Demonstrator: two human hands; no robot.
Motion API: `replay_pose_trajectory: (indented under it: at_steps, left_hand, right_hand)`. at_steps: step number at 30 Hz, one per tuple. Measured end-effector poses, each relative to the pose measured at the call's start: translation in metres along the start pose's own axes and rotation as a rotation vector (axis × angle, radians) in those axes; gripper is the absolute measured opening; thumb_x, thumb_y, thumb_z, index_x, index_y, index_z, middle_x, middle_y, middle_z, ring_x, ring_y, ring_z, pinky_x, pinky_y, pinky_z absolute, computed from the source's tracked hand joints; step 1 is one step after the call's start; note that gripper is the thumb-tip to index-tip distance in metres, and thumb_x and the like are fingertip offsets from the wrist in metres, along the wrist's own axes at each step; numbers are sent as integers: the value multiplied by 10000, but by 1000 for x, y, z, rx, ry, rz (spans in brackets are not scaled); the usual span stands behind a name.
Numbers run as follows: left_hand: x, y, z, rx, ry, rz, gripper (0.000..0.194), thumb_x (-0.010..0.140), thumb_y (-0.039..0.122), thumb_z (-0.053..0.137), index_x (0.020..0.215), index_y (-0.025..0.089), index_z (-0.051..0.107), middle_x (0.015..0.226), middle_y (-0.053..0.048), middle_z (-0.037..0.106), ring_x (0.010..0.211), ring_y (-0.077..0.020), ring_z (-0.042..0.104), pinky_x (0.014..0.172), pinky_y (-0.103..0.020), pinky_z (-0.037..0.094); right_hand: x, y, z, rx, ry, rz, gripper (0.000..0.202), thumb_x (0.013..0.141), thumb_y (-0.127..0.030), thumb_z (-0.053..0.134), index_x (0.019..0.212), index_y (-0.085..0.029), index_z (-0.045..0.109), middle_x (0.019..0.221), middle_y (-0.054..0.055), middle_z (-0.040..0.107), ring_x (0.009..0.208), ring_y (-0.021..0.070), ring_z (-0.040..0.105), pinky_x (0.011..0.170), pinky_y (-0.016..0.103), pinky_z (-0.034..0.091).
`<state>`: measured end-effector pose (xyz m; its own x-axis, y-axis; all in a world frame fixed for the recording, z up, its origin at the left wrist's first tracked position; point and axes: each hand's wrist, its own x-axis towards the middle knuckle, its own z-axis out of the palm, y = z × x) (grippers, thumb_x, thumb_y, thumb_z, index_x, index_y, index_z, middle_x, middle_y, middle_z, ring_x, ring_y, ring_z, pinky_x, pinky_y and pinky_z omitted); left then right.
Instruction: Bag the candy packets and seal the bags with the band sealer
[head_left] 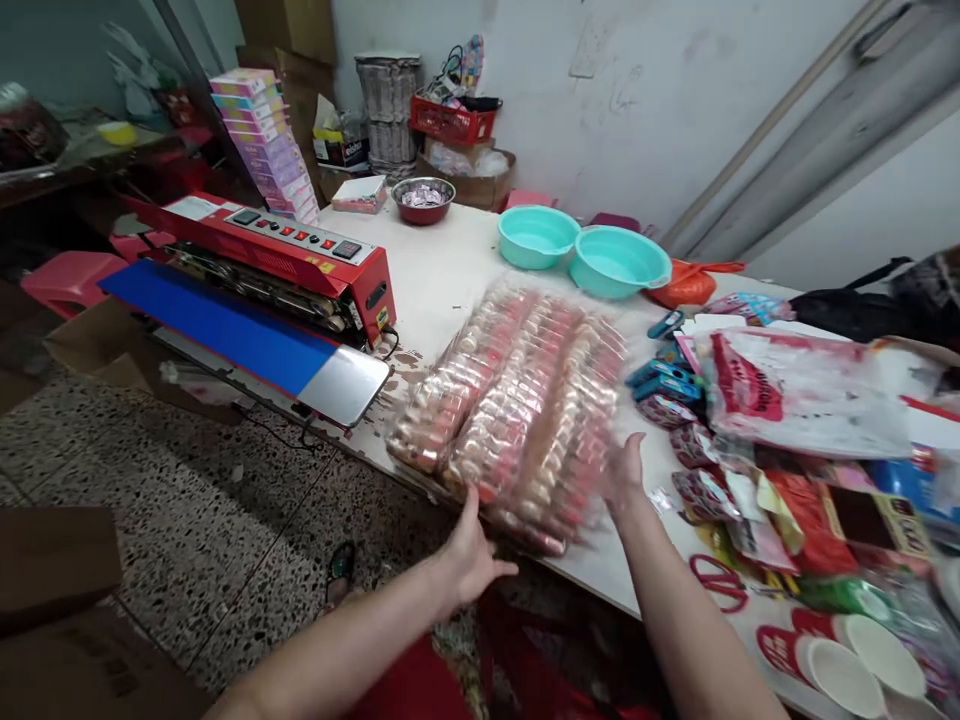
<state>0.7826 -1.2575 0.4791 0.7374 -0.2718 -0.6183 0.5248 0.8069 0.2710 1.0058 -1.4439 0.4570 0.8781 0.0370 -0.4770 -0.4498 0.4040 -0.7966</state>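
My left hand [472, 562] wide; right hand [622, 480] blurred, can't tell grip. Plastic-wrapped bundle [517, 400], frame centre, probably wants even two-sided support.

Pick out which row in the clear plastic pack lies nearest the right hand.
The right row, farthest from the red machine: the right hand is beside its edge, with the middle row and left row beyond it.
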Motion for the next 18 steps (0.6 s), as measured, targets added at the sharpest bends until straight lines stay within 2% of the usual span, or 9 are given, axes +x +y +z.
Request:
replay_pose_trajectory:
  at_steps: [2, 3, 5, 7, 9, 11, 12, 15, 18]
  left_hand:
    - [1, 15, -11, 211, 10, -2, 890, 710, 793, 466, 1400, 235, 396, 1511, -172, 320, 1317, -361, 398, 1029, -583, 305]
    - [-3, 22, -22, 343, 60, 33, 860, 703, 750, 538, 1365, 211, 441, 1460, -189, 393, 1252, -353, 474, 1026, -554, 326]
    - [-15, 35, -52, 588, 276, 220, 813, 689, 665, 633, 1310, 160, 489, 1340, -206, 509, 1163, -332, 549, 1031, -498, 345]
    - [-24, 49, -84, 748, 518, 511, 851, 682, 597, 676, 1353, 138, 423, 1364, -214, 471, 1230, -328, 495, 1049, -463, 343]
    - [-22, 67, -106, 888, 638, 753, 1001, 629, 508, 749, 1438, 158, 275, 1497, -208, 289, 1369, -331, 324, 1096, -458, 295]
    - [-10, 87, -115, 1027, 601, 858, 1165, 541, 408, 820, 1476, 192, 160, 1550, -186, 171, 1429, -325, 192, 1138, -463, 223]
    - [-1, 97, -116, 1067, 547, 865, 1207, 515, 374, 835, 1479, 197, 132, 1545, -186, 189, 1428, -322, 196, 1145, -463, 209]
    - [27, 117, -111, 1043, 398, 821, 1197, 541, 345, 823, 1471, 203, 84, 1469, -185, 338, 1362, -302, 344, 1121, -452, 265]
    - [49, 131, -105, 1015, 362, 829, 1174, 566, 323, 813, 1462, 195, 64, 1448, -185, 361, 1348, -295, 359, 1115, -444, 272]
  right_hand:
    - [-1, -5, -8, 14, 25, 9, 644, 801, -789, 344, 1061, -264, 611, 1075, 76, 669, 904, 255, 664, 796, 461, 543]
    - [-9, -1, -14, 11, 45, -11, 645, 806, -792, 325, 1087, -277, 594, 1160, 68, 637, 960, 239, 647, 834, 449, 525]
    - [-37, 17, -26, -20, 86, -71, 658, 805, -799, 301, 1125, -296, 579, 1276, 54, 577, 1056, 215, 605, 901, 423, 482]
    - [-69, 44, -32, -63, 115, -106, 690, 792, -814, 274, 1172, -320, 570, 1326, 35, 548, 1147, 210, 555, 938, 407, 440]
    - [-94, 69, -28, -82, 150, -109, 711, 775, -822, 276, 1200, -329, 561, 1268, 25, 592, 1159, 218, 544, 906, 398, 437]
    - [-106, 88, -16, -55, 168, -112, 698, 756, -815, 333, 1153, -300, 586, 1096, 19, 668, 1036, 220, 603, 814, 368, 466]
    - [-106, 94, -8, -29, 182, -113, 680, 743, -811, 372, 1092, -276, 607, 974, 9, 690, 918, 213, 633, 752, 347, 480]
    - [-96, 100, 13, 26, 270, -89, 627, 714, -812, 429, 872, -232, 608, 643, -38, 632, 551, 168, 580, 563, 302, 475]
    - [-78, 91, 27, 63, 334, -72, 592, 725, -798, 435, 795, -227, 574, 540, -60, 578, 444, 142, 523, 482, 275, 451]
